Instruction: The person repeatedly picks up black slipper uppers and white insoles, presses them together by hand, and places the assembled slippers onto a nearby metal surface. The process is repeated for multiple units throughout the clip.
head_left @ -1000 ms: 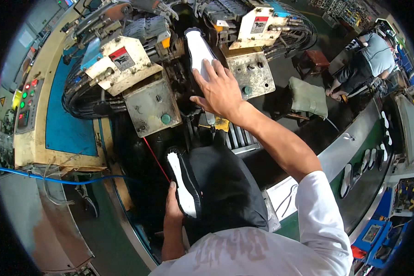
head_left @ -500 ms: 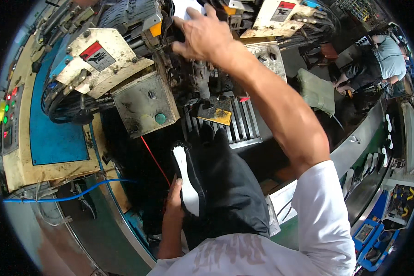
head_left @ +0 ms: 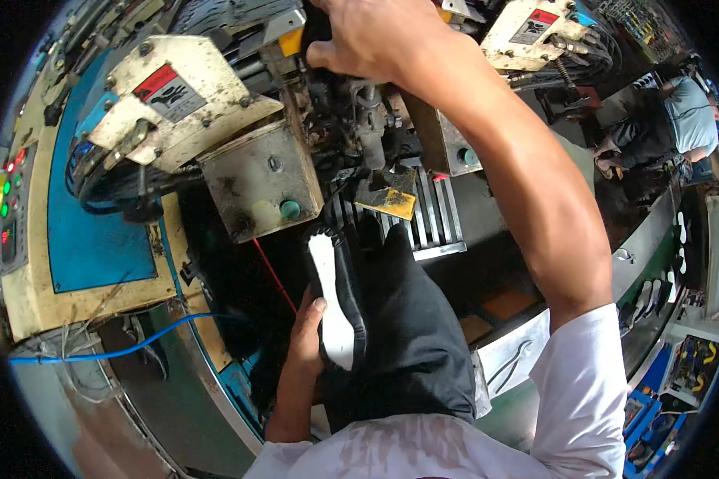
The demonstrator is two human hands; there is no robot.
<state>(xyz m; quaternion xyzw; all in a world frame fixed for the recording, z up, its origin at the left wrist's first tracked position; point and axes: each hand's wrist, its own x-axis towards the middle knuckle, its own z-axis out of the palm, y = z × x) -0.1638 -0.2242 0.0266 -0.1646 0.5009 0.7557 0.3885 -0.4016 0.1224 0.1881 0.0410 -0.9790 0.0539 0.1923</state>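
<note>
My left hand (head_left: 306, 339) holds a black shoe (head_left: 351, 307) with a white insole, sole side up, against my dark-trousered thigh (head_left: 415, 351). My right hand (head_left: 371, 40) is raised into the head of the grimy metal machine (head_left: 256, 172) at the top of the view. Its fingers are curled around a dark object there, which the hand mostly hides. My right forearm crosses in front of the machine's right housing (head_left: 535, 28).
A control panel (head_left: 6, 203) with red and green lights is at the far left, above a blue cable (head_left: 112, 351). Green buttons (head_left: 290, 209) sit on the machine's boxes, with a yellow plate (head_left: 387, 203) and metal grille (head_left: 435, 227) between. Another person (head_left: 687, 116) works at the upper right near white soles (head_left: 681, 235).
My right hand rose from the white-soled shoe in the machine to the top of the view. The view moved closer to the machine. The left hand kept its shoe.
</note>
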